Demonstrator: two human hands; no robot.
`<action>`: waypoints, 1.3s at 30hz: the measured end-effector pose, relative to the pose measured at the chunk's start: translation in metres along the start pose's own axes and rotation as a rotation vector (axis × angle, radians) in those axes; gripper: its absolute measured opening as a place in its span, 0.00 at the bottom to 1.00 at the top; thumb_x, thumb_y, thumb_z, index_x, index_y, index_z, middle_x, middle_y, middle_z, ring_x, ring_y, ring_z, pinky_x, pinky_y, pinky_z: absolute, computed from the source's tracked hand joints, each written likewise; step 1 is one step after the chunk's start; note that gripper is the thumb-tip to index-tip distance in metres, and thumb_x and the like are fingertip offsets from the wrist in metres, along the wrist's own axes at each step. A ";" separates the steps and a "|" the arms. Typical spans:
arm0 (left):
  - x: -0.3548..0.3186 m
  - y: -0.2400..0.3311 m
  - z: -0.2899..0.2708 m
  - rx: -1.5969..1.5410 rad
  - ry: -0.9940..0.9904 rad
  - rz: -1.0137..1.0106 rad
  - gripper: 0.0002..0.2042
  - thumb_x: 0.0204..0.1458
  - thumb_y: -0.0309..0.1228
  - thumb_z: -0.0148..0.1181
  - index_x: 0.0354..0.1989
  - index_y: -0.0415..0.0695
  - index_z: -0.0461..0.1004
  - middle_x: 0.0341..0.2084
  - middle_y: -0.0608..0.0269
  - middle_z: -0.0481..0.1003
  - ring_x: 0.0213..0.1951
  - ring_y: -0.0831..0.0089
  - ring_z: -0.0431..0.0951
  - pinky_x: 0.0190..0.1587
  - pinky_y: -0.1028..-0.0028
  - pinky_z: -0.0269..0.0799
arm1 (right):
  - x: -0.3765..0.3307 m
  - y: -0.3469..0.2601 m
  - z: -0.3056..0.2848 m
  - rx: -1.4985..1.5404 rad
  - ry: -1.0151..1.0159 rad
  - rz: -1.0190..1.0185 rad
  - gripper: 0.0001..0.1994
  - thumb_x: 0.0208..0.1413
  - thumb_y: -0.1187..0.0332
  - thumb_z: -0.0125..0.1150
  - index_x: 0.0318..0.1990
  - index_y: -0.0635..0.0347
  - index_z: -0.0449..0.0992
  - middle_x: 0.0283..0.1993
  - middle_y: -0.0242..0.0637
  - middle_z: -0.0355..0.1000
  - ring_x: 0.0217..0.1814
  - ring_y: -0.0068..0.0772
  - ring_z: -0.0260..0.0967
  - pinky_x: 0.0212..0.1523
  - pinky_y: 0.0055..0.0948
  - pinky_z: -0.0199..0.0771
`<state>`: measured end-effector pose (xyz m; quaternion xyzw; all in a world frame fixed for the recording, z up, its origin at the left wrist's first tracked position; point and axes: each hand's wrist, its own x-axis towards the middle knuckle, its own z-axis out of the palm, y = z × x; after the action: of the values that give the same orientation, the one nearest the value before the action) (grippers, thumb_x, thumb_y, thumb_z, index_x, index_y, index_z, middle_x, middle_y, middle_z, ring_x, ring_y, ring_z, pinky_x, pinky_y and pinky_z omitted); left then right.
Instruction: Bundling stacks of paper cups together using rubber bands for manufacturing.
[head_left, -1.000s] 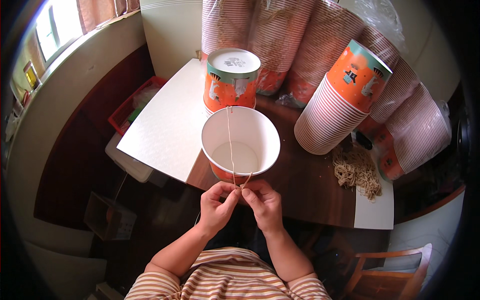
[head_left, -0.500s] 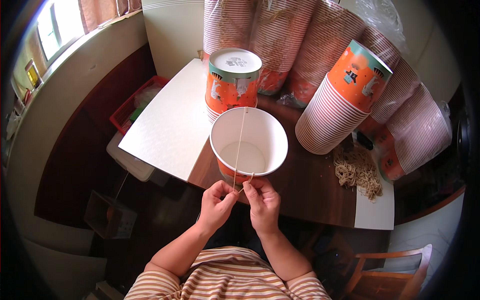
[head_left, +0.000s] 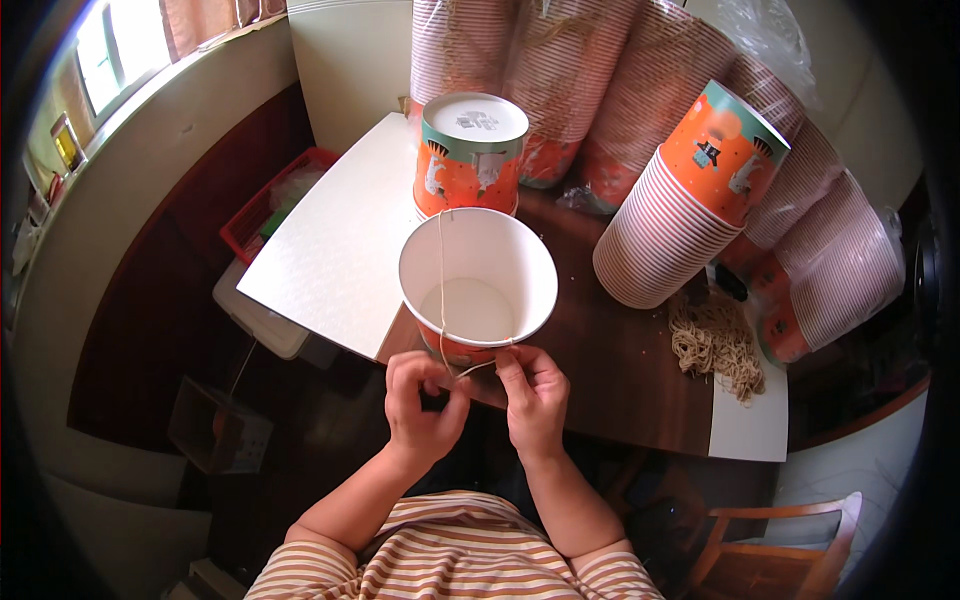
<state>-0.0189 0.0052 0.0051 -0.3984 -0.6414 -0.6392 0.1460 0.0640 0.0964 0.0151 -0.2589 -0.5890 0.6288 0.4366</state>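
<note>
Head view: left hand (head_left: 425,405) loosely curled, can't tell from here if gripping cord (head_left: 442,270); paper bucket (head_left: 485,265) just beyond hands, cord across its mouth; right hand (head_left: 537,395) pinching cord by near rim. Apparently cord-fastening; next calls for careful fingertip work.

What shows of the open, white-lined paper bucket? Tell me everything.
The round, white-lined, paper-looking bucket has a white rim and orange printed outside. Mouth up, it is over the dark brown tabletop, its underside hidden. A thin tan cord crosses its mouth; the right hand is at its near rim.
</note>
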 end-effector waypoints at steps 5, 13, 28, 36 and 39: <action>0.004 0.019 0.002 -0.103 -0.134 0.190 0.15 0.41 0.16 0.62 0.40 0.37 0.70 0.34 0.53 0.73 0.29 0.66 0.76 0.25 0.75 0.72 | -0.004 -0.004 0.000 0.182 -0.071 0.116 0.06 0.57 0.69 0.60 0.36 0.63 0.75 0.32 0.28 0.72 0.31 0.15 0.66 0.32 0.16 0.69; 0.005 0.008 0.004 -0.031 -0.263 -0.027 0.10 0.45 0.18 0.62 0.37 0.39 0.74 0.26 0.56 0.74 0.26 0.65 0.77 0.26 0.74 0.73 | -0.011 0.004 -0.010 0.324 -0.112 0.215 0.05 0.57 0.73 0.57 0.39 0.65 0.74 0.37 0.31 0.73 0.36 0.16 0.68 0.42 0.21 0.74; -0.001 0.005 0.005 0.031 -0.256 0.081 0.10 0.41 0.17 0.62 0.34 0.39 0.74 0.24 0.58 0.73 0.26 0.63 0.74 0.28 0.71 0.71 | -0.014 0.003 0.005 0.067 -0.010 0.024 0.04 0.53 0.74 0.61 0.36 0.61 0.77 0.31 0.24 0.75 0.27 0.08 0.60 0.29 0.13 0.62; 0.002 0.003 0.005 0.055 -0.247 0.166 0.09 0.39 0.15 0.62 0.31 0.38 0.76 0.21 0.60 0.72 0.21 0.70 0.72 0.22 0.77 0.67 | -0.009 -0.006 0.013 0.116 0.053 0.083 0.06 0.56 0.71 0.60 0.32 0.65 0.76 0.27 0.24 0.72 0.29 0.11 0.61 0.31 0.15 0.65; 0.006 0.003 0.005 0.042 -0.259 0.187 0.09 0.38 0.15 0.63 0.30 0.38 0.76 0.21 0.60 0.72 0.22 0.68 0.72 0.22 0.75 0.67 | -0.007 -0.008 0.018 0.151 0.090 0.080 0.07 0.56 0.71 0.59 0.31 0.66 0.76 0.27 0.24 0.71 0.29 0.11 0.62 0.31 0.16 0.65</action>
<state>-0.0190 0.0113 0.0111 -0.5324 -0.6283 -0.5524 0.1290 0.0543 0.0806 0.0248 -0.2764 -0.5088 0.6761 0.4556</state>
